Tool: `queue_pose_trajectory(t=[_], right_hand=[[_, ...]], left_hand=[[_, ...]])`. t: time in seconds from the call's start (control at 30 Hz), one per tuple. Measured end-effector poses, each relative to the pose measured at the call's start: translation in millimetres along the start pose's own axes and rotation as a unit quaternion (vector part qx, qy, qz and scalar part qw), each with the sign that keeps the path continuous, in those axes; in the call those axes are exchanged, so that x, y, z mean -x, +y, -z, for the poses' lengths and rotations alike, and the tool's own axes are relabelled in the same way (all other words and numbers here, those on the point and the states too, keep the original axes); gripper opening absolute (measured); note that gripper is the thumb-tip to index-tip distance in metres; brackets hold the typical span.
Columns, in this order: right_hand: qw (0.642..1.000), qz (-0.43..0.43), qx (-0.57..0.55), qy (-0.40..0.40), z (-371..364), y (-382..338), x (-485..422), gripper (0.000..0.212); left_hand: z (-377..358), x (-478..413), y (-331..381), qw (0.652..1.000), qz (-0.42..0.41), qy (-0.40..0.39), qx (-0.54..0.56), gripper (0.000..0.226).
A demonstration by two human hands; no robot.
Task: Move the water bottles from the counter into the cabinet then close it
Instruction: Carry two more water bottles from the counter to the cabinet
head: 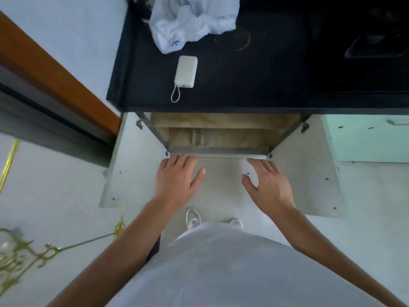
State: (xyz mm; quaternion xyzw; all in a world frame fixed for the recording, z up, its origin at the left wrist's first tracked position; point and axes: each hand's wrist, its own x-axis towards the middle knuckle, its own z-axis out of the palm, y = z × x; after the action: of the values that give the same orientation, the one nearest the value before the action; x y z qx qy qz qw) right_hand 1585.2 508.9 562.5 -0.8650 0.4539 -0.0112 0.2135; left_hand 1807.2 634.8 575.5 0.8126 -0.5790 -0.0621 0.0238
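matt black stone-look counter, smooth white plastic power bank, crinkly plastic bag, pale laminate cabinet doors, metal hinges

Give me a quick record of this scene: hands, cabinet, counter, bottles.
left hand: open, holds nothing, held before the cabinet
right hand: open, holds nothing, held before the cabinet
cabinet: under the counter, both doors swung open
left door: open
right door: open
counter: black; bears a power bank and a crumpled white bag
bottles: none seen on the counter; the cabinet's inside is too unclear to tell
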Motion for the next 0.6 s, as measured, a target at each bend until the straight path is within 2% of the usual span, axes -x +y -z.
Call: queue_pose_trajectory(t=[0.1,0.33,0.47,0.6], right_hand=[[0.999,0.030,0.011,0.026,14,-10,11,0.047],[0.998,0.035,0.031,0.047,37,-16,24,0.060],[0.996,-0.023,0.029,0.079,47,-6,45,0.062],[0.987,-0.117,0.017,0.107,53,9,74,0.064]], left_hand=[[16,17,7,1.000,-0.015,0.012,-0.014,0.054],[34,32,7,0.998,-0.046,0.015,-0.032,0.063],[42,20,17,0.995,-0.094,0.032,-0.010,0.061],[41,-18,41,0.985,-0.171,0.004,0.008,0.064]])
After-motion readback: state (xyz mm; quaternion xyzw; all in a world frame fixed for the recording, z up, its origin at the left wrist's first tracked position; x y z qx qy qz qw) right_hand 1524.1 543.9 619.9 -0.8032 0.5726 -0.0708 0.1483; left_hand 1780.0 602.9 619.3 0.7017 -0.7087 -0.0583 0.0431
